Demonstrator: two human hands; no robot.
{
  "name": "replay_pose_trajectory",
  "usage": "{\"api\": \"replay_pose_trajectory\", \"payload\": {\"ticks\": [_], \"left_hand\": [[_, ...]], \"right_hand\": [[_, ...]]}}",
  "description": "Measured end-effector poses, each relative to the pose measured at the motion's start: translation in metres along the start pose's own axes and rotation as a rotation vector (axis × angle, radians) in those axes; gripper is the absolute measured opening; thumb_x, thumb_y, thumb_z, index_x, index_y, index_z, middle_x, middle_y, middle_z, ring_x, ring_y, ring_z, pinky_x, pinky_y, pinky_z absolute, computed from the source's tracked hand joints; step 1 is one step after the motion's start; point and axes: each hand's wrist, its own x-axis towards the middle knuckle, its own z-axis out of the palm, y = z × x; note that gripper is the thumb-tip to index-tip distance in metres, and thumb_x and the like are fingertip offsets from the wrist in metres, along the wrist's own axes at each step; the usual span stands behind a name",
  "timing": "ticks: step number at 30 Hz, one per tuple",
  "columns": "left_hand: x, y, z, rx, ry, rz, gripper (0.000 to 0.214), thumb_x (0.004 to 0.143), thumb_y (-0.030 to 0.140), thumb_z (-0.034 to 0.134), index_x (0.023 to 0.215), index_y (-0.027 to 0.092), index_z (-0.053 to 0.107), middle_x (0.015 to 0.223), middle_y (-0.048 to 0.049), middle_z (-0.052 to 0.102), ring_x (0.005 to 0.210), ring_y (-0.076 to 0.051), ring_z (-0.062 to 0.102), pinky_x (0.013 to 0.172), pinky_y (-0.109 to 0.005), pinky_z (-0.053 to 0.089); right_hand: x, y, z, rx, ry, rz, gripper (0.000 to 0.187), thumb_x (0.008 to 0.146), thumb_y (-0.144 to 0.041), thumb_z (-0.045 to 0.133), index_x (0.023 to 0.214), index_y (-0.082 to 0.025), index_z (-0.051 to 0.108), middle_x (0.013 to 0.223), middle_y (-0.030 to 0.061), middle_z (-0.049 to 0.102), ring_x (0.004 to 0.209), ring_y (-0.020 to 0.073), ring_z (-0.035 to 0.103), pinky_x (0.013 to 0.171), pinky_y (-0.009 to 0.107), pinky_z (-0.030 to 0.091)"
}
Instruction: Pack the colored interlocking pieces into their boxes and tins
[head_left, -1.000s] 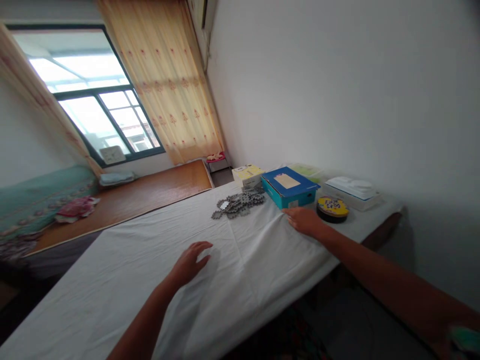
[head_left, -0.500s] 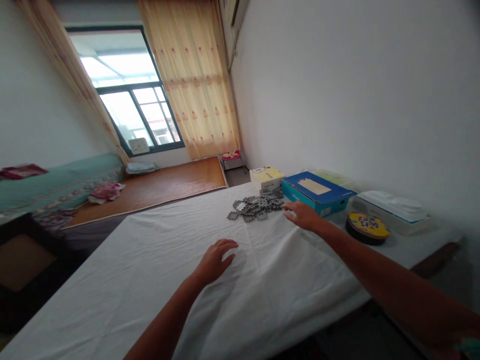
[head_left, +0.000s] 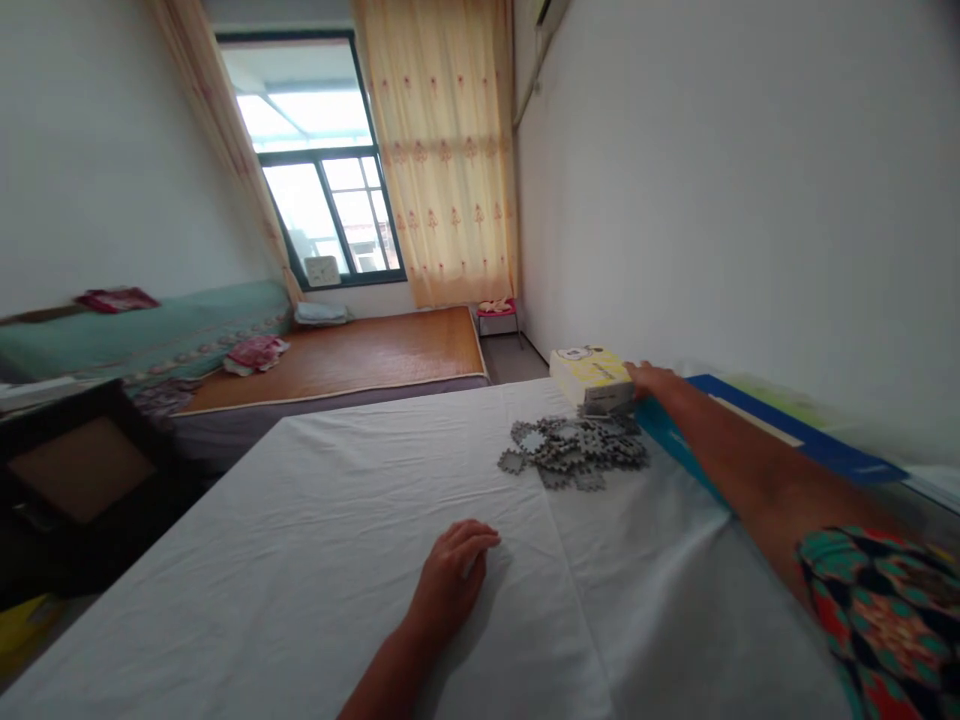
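My left hand (head_left: 454, 575) is low over the white-covered table, its fingers loosely bent and nothing held in them. My right hand (head_left: 651, 382) stretches far forward to the right side of a yellow and white box (head_left: 592, 375). Its fingers reach out at the box's edge, slightly blurred; whether they touch it I cannot tell. In front of that box lies a loose pile of grey, notched-edge flat pieces (head_left: 574, 450). A blue box (head_left: 802, 430) sits partly hidden behind my right forearm.
The white cloth (head_left: 315, 530) covers the table. A white wall (head_left: 712, 180) rises along the right side. Beyond the table is a low bed (head_left: 382, 345) under a window. A dark cabinet (head_left: 82, 480) stands at the left.
My right hand has moved forward, from beside the grey pieces to the yellow box. The view has shifted and come closer to the pile. My left hand's fingers are more bent.
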Motion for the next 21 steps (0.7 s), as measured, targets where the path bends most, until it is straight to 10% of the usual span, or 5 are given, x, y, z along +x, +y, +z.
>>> {"api": "replay_pose_trajectory", "payload": {"ticks": [6,12,21], "left_hand": [[0.002,0.000,0.000,-0.004,-0.007,-0.019,0.034,0.084,0.005,0.047,0.103,0.025,0.069,0.103,-0.0036,0.072,0.102,-0.016,0.063,0.094,-0.034,0.052],[0.004,0.005,-0.001,-0.020,-0.019,-0.010,0.035,0.084,0.004,0.046,0.100,0.024,0.070,0.100,-0.0037,0.072,0.099,-0.016,0.064,0.091,-0.032,0.052],[0.006,0.007,-0.002,-0.007,-0.051,-0.006,0.034,0.083,0.007,0.045,0.098,0.024,0.070,0.099,-0.0057,0.073,0.098,-0.017,0.065,0.090,-0.033,0.053]], "right_hand": [[0.029,0.003,0.033,-0.111,-0.065,-0.059,0.098,0.072,-0.033,0.071,0.153,-0.032,0.015,0.159,0.0167,0.018,0.124,0.0380,0.050,0.095,0.050,0.042],[0.019,-0.002,0.027,-0.258,0.066,-0.218,0.074,0.075,-0.033,0.067,0.140,-0.013,0.037,0.130,0.0255,0.052,0.111,0.0374,0.056,0.085,0.049,0.046],[0.019,-0.001,-0.014,-0.223,0.257,-0.391,0.046,0.081,-0.034,0.059,0.119,-0.008,0.052,0.119,0.0232,0.061,0.101,0.0309,0.060,0.080,0.038,0.046]]}}
